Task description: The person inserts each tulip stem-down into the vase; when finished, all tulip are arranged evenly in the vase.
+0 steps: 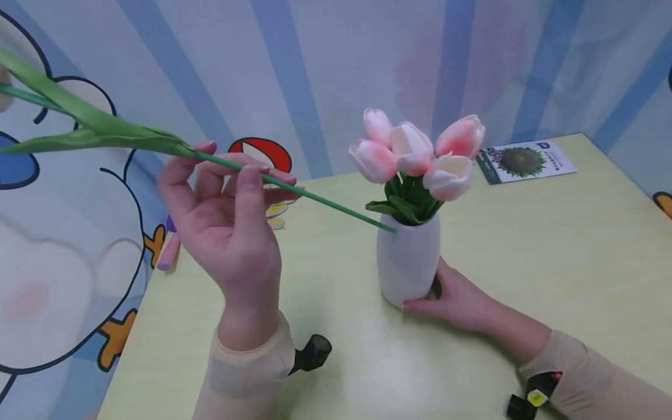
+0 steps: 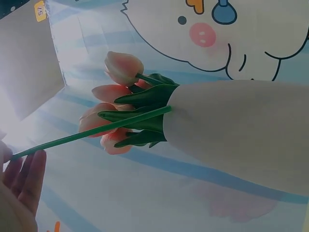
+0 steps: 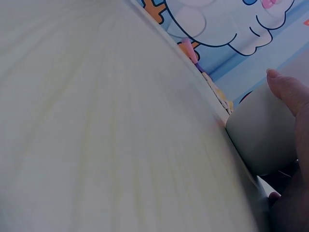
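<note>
Head view: 2 bare hands work over a pale yellow-green table [image 1: 551, 245]. The left hand [image 1: 226, 227] is raised above the table's left part, palm facing the camera, its fingers and thumb pinching the thin green stem of an artificial tulip [image 1: 294, 189]. The stem slants down to the right, and its cut end sits at the mouth of a white vase [image 1: 408, 262]; long green leaves run off toward the upper left, and the bloom is out of frame. The vase stands upright near the table's middle and already holds 5 pink and white tulips [image 1: 415, 151]. The right hand [image 1: 457, 300] curls around the vase's lower right side, gripping it, with its thumb along the base. A small card printed with a sunflower [image 1: 525, 160] lies near the table's far right corner, well apart from the vase. Left wrist view: the vase fills the right side, the green stem reaches its mouth among the leaves, and the left hand's fingers [image 2: 26, 181] show at the lower left corner. Right wrist view: the tabletop fills most of the frame, with the vase at the right edge and the right hand's fingers [image 3: 287, 92] pressed against its wall.
</note>
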### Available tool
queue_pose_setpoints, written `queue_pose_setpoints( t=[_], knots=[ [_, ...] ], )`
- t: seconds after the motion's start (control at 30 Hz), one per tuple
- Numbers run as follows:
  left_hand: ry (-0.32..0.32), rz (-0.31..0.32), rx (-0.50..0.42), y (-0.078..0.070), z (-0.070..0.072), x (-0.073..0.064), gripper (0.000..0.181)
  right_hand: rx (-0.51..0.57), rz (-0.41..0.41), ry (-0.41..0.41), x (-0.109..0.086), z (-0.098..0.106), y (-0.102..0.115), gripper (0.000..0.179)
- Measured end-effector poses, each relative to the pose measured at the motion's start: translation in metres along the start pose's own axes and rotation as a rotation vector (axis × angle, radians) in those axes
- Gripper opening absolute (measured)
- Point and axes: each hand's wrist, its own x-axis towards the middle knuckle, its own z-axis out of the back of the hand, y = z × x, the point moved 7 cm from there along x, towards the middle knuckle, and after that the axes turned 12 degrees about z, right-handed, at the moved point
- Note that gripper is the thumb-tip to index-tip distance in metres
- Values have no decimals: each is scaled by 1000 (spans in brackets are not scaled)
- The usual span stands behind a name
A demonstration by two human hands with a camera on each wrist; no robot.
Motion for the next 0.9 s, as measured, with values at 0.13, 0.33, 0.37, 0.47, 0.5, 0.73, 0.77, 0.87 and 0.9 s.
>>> queue_pose_setpoints(
  t=[0.13,0.33,0.37,0.47,0.5,0.73,0.77,0.87,0.9],
  knots=[
    [-37,-38,-61,-1,2,-2,36,-6,5,0,1,0,2,94],
    [31,-28,-83,4,-5,-5,36,-12,8,2,1,-1,2,92],
    [52,-25,-70,5,-7,-5,35,-12,8,2,0,-1,2,92],
    [92,-30,-23,7,-11,-6,33,-7,11,-1,1,-1,3,93],
    [102,-32,-10,7,-12,-6,32,-8,12,-1,1,0,3,93],
    [168,-28,37,12,-16,-8,31,-3,9,6,1,-1,3,93],
    [182,-23,42,13,-16,-9,30,-3,6,5,1,-1,3,93],
    [213,-9,58,18,-18,-9,30,1,-1,5,0,-1,2,93],
    [218,-5,63,19,-19,-9,30,2,-4,5,0,-1,2,93]
  ],
)
